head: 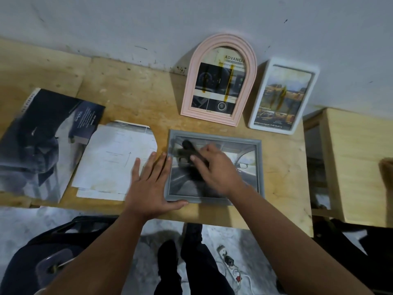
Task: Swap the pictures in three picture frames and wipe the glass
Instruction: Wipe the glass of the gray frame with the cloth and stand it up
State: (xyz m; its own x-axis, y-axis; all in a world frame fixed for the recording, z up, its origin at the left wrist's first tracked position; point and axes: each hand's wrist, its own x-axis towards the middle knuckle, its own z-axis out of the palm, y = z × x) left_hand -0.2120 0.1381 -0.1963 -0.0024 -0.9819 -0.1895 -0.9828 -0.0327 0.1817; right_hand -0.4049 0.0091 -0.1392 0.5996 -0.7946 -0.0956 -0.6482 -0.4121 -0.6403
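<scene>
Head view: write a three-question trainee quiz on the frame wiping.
1. True or false: the pink arched frame lies flat under the hands.
2. Which hand holds the dark cloth on the grey frame: A left, B right?
3. Fill in: the left hand presses flat at the grey frame's ____ edge.

Key: 1 false, it leans against the wall; 2 B, the right hand; 3 left.
</scene>
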